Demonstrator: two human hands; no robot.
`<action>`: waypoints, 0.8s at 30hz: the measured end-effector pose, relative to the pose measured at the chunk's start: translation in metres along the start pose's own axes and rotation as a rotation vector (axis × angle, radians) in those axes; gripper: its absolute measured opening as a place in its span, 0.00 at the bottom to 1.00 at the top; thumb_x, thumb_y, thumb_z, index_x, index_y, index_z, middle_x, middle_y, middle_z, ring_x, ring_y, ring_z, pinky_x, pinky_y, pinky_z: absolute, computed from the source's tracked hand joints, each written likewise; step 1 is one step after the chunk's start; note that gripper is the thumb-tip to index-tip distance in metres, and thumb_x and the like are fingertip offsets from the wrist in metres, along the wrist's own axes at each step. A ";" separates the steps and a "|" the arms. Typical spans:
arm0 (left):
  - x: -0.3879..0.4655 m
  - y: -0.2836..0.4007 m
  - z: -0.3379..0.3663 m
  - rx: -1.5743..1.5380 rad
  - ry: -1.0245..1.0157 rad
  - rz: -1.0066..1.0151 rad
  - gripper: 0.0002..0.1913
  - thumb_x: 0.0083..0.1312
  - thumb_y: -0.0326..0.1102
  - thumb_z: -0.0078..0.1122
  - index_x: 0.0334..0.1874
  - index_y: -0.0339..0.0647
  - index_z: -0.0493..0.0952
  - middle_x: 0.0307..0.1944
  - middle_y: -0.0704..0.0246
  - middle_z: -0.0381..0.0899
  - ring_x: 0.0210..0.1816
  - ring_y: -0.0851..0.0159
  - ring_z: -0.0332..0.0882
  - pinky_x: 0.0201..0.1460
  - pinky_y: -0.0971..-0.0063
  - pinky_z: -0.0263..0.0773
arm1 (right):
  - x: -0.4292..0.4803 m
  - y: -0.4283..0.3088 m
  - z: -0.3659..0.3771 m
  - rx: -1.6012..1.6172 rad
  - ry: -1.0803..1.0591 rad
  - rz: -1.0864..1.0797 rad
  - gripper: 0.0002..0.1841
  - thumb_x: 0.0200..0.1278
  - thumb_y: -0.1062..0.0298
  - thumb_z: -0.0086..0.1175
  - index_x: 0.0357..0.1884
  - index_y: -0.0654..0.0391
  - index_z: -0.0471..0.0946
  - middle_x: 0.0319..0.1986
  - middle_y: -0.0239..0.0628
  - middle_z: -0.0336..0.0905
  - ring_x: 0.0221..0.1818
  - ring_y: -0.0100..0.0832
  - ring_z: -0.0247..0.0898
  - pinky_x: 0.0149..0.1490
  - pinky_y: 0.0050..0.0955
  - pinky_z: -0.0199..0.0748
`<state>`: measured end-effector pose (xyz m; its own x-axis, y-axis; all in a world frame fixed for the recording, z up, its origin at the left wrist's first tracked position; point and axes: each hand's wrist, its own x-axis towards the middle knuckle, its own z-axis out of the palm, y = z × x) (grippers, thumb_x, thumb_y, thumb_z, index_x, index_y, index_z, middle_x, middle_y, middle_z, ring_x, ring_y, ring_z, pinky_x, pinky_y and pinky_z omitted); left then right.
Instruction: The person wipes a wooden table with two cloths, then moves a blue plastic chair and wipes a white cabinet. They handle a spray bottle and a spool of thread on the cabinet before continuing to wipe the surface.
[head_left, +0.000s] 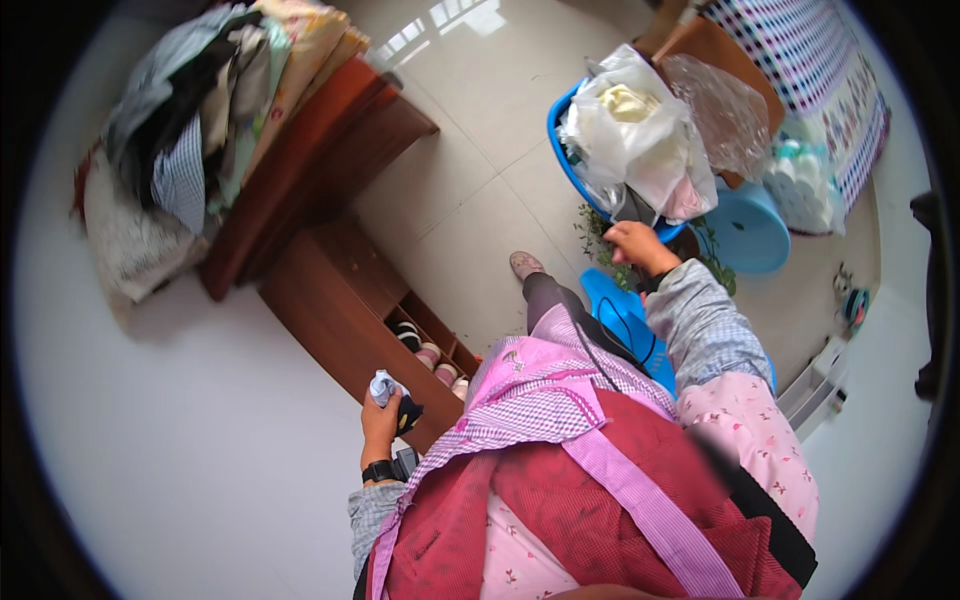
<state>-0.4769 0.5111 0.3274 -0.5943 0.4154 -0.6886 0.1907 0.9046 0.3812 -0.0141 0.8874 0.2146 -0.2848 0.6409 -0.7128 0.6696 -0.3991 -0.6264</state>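
My left hand (381, 424) is closed around a small bundle of cloth, perhaps socks. Its pale grey-blue part (384, 385) sticks up above the fingers, and a dark part with yellow marks (407, 414) hangs beside them. The bundle is over the top of a brown wooden shoe cabinet (337, 322). My right hand (643, 247) has curled fingers and appears just in front of a blue plastic tub (559, 135); its palm is hidden, as is any contact with the tub. White plastic bags (637, 142) with cloth inside fill the tub.
Shoes (427, 354) stand in the cabinet. Clothes (180, 135) are heaped on reddish-brown wooden furniture (330, 127). At right are a light-blue basin (746, 229), a blue plastic stool (626, 319), a leafy plant (596, 232), paper rolls (802, 176) and a grey rack (814, 382). The floor (480, 150) is tiled.
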 end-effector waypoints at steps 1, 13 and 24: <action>0.002 0.010 -0.011 0.031 -0.026 0.043 0.27 0.63 0.43 0.70 0.62 0.42 0.77 0.50 0.63 0.86 0.53 0.61 0.83 0.57 0.68 0.75 | -0.007 0.014 -0.017 0.175 0.017 0.163 0.12 0.66 0.61 0.55 0.40 0.58 0.83 0.21 0.39 0.82 0.22 0.32 0.81 0.28 0.32 0.77; 0.139 0.165 -0.054 0.384 -0.395 0.283 0.24 0.62 0.44 0.71 0.57 0.39 0.80 0.47 0.64 0.87 0.50 0.64 0.84 0.55 0.69 0.75 | -0.198 0.151 -0.022 0.823 0.704 0.562 0.17 0.72 0.58 0.49 0.56 0.54 0.78 0.37 0.39 0.83 0.39 0.34 0.79 0.47 0.36 0.79; 0.250 0.355 -0.009 0.623 -0.562 0.647 0.24 0.64 0.44 0.70 0.59 0.43 0.79 0.49 0.65 0.87 0.52 0.65 0.84 0.57 0.70 0.75 | -0.337 0.134 0.172 1.170 0.933 0.747 0.17 0.73 0.58 0.53 0.58 0.54 0.78 0.44 0.38 0.83 0.46 0.34 0.80 0.48 0.36 0.76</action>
<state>-0.5645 0.9351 0.2958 0.1801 0.6756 -0.7149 0.8031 0.3187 0.5035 0.0533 0.5049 0.3167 0.6051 0.0699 -0.7931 -0.4998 -0.7420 -0.4467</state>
